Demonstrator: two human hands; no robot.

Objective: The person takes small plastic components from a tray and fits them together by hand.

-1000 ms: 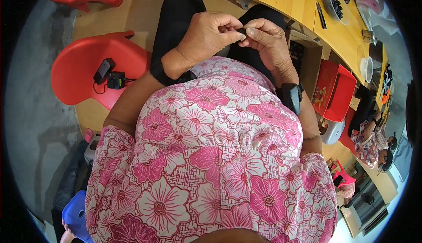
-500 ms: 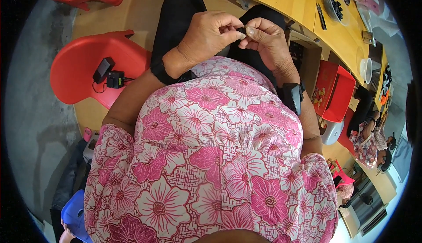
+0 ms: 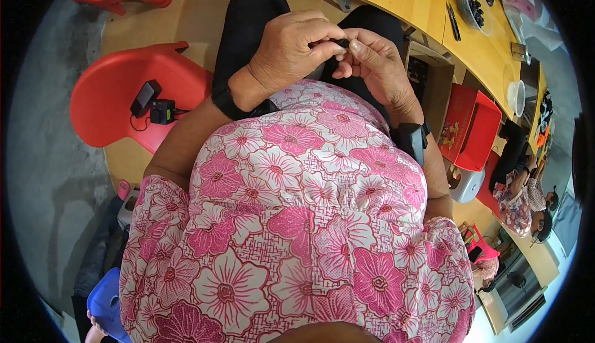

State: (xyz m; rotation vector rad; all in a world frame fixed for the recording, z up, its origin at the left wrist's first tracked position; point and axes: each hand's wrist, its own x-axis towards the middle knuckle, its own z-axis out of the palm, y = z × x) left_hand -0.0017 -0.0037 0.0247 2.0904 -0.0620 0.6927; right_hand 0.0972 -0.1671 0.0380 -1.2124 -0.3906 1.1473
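Above my lap, my left hand and my right hand meet fingertip to fingertip. Between them is a small black piece, mostly covered by the fingers, so its exact kind cannot be made out. The left thumb and forefinger pinch it from one side. From the other side, the right thumb and forefinger close on it, with the remaining right fingers curled below. Both wrists wear black bands.
The yellow table stands ahead, bearing a clear bowl of small black pieces, a black pen-like tool and a metal tin. A red chair with black devices is at left. A red box stands at right.
Both hands have shifted slightly, the left a little upward. The right fingers have changed their curl around the black piece, which stays between the fingertips.
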